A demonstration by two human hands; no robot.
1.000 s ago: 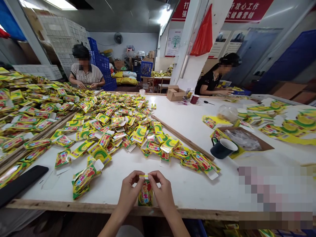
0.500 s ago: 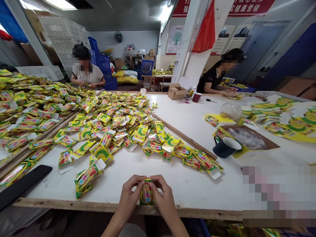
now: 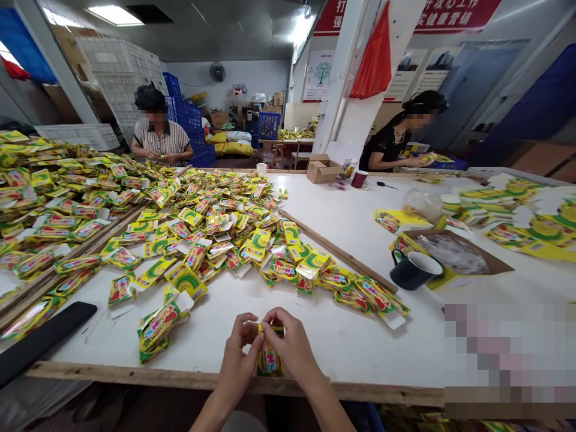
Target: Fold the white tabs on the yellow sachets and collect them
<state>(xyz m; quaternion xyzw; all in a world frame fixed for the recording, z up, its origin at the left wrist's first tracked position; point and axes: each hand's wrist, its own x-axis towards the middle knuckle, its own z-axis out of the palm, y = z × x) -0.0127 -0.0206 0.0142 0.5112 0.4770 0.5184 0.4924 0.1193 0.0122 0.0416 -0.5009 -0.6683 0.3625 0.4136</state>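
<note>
Both of my hands hold one small yellow-and-red packet (image 3: 269, 359) upright at the near edge of the white table (image 3: 342, 342). My left hand (image 3: 239, 359) pinches the packet's left side with thumb and fingers closed. My right hand (image 3: 290, 347) is closed over its top and right side, fingers curled on the upper edge. A large heap of like packets (image 3: 216, 234) spreads over the table beyond my hands, the nearest of them (image 3: 159, 327) lying just to the left.
A dark mug (image 3: 413, 270) stands at the right beside a brown tray with a plastic bag (image 3: 450, 252). A wooden strip (image 3: 335, 249) crosses the table. A black flat object (image 3: 42, 339) lies at the left edge. Two people sit at the far side.
My hands have shifted slightly up and closer together on the packet; my right fingers now fold over its top edge. The view tilted a little.
</note>
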